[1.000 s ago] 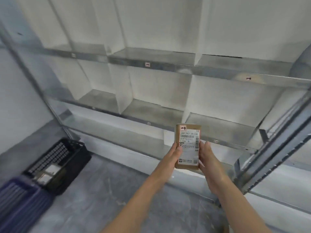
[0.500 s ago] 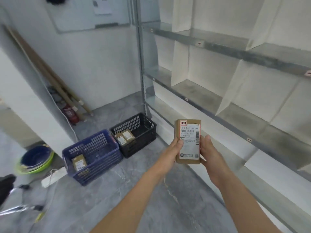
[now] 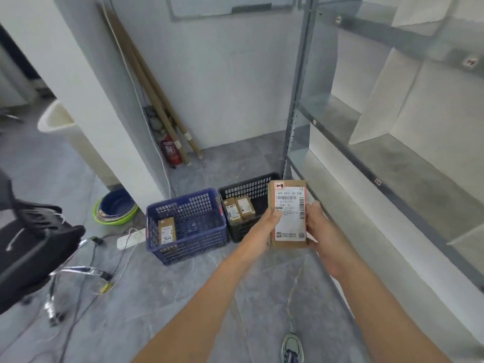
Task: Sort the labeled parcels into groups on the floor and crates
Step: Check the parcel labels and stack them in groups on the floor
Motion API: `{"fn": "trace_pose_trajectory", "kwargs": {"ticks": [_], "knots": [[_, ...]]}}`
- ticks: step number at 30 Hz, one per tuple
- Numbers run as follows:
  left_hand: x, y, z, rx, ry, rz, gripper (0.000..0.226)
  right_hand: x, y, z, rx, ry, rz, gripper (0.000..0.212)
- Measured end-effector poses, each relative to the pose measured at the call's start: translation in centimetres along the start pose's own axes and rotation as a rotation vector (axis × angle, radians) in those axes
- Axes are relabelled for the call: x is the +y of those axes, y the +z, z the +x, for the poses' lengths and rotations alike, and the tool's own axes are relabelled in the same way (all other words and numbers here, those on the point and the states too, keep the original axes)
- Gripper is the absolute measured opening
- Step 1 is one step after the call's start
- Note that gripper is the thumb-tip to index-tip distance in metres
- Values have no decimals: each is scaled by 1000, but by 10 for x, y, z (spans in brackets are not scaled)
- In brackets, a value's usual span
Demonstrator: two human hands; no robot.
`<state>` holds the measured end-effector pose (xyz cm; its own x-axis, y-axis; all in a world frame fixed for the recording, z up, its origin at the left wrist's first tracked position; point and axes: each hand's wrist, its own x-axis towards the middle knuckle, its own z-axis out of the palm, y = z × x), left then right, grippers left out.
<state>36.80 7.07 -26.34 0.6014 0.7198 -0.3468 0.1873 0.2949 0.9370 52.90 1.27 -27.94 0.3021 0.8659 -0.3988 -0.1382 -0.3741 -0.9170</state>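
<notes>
A small brown cardboard parcel (image 3: 288, 213) with a white shipping label stands upright in front of me, label facing the camera. My left hand (image 3: 264, 226) grips its left edge with the thumb over the label. My right hand (image 3: 320, 229) holds its right edge. Beyond it on the grey floor sit a blue crate (image 3: 188, 226) with one labeled parcel (image 3: 166, 230) inside and a black crate (image 3: 248, 188) with two labeled parcels (image 3: 239, 209) side by side.
A metal shelf unit (image 3: 379, 158) with white dividers runs along the right. Wooden poles (image 3: 154, 95) and a red extinguisher (image 3: 171, 150) stand in the corner. Stacked basins (image 3: 115, 208), a power strip (image 3: 131, 238), cables and a black chair (image 3: 31, 255) lie left. My shoe (image 3: 292, 348) is below.
My view has swung left from the shelf to the corner, and both crates now lie just beyond the parcel. Both hands keep the same hold on the parcel.
</notes>
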Motion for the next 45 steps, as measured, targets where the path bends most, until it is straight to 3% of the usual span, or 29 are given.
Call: {"fn": "trace_pose_trajectory", "kwargs": {"ticks": [8,12,29,37,45], "knots": [[33,-15,103,105,-124,-104,40,-36,-27,131,-124,136,-53,59],[35,-42,158,121,-205,-110,55,-48,-23,197,-166,187,-69,56],[16,-178,423,90,-393,-237,51,-50,28,485,-96,455,-99,38],[-21,-191,558,234,-620,-337,45,-9,8,619,-129,563,-106,35],[-128,-199,683,308,-684,-326,39,92,-15,754,-178,689,-147,38]]}}
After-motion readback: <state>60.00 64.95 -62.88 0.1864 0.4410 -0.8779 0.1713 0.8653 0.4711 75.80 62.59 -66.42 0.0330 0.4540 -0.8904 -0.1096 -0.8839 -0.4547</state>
